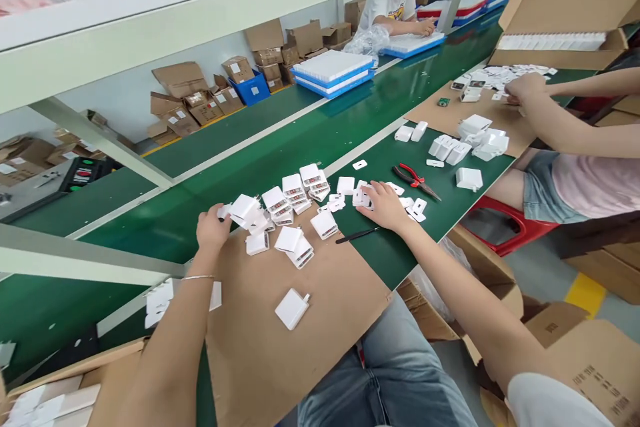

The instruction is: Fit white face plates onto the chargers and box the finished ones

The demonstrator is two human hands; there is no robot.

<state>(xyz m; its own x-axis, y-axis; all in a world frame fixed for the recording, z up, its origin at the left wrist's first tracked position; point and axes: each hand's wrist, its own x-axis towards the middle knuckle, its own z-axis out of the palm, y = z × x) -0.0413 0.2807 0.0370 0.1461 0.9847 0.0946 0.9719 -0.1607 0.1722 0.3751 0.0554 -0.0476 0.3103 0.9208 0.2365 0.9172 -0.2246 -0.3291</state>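
Observation:
My left hand (213,227) is closed on a white charger shell (243,208) at the left end of a scattered pile of white shells (295,203). My right hand (384,205) rests on small white plastic covers (361,197) on the green bench, fingers curled over them. Black tweezers (357,235) lie just below that hand. Red-handled pliers (416,180) lie to its right. A single white shell (292,308) sits alone on the brown cardboard sheet (270,347) in front of me.
A co-worker's hand (524,90) sorts white parts on another cardboard sheet (450,117) at the right. A green conveyor belt (280,147) runs behind, carrying blue-and-white trays (333,72). Cardboard boxes (590,360) stand on the floor.

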